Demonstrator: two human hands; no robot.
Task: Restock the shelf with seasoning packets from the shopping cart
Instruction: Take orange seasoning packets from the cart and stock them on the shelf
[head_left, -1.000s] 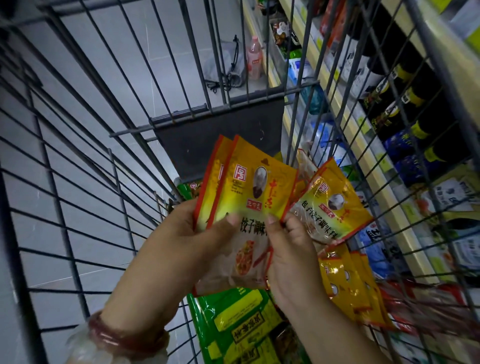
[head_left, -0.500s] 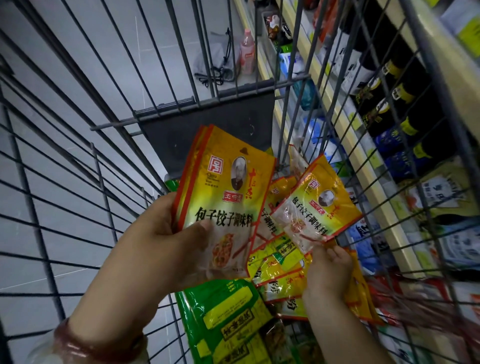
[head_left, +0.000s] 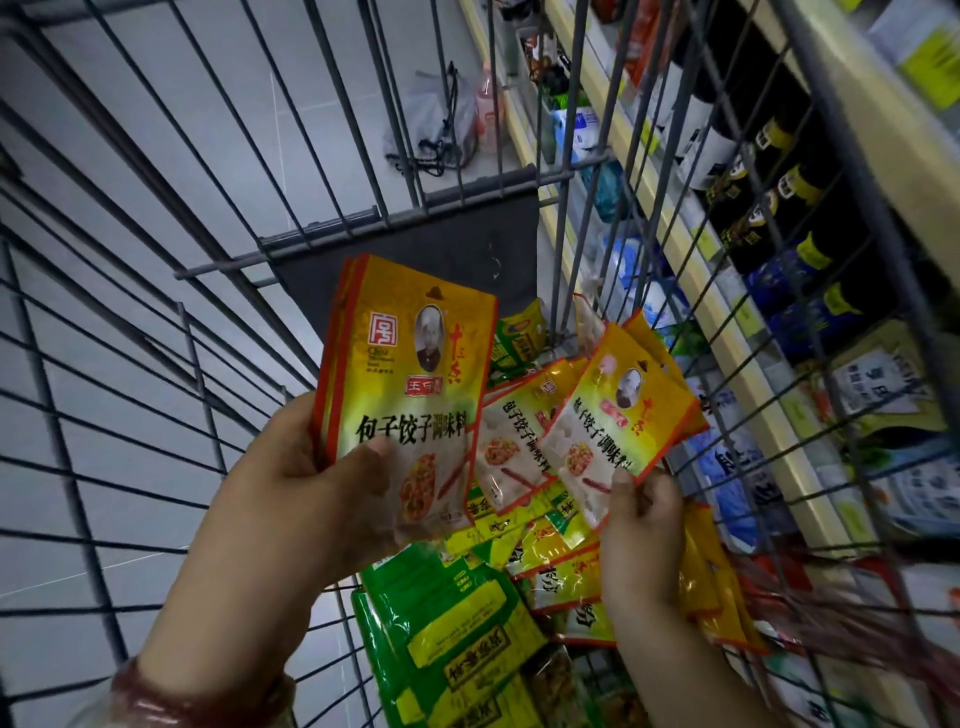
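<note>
While raised inside the grey wire shopping cart (head_left: 156, 291), left hand (head_left: 306, 483) grips a stack of yellow-and-red plastic seasoning packets (head_left: 410, 374), thumb across the front. Right hand (head_left: 641, 525) pinches another yellow packet (head_left: 618, 410) by its lower corner, above green and yellow packets (head_left: 457, 639) heaped in the cart, beside the cream store shelf (head_left: 691, 249).

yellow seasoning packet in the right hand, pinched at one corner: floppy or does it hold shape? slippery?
Probably semi-stiff: the yellow packet stands up tilted from a pinch by the right hand at its lower edge, without drooping. Likely light, since that small grip carries it. The film looks glossy, so it may slide; the left hand clamps its stack with the thumb across the front.
</note>
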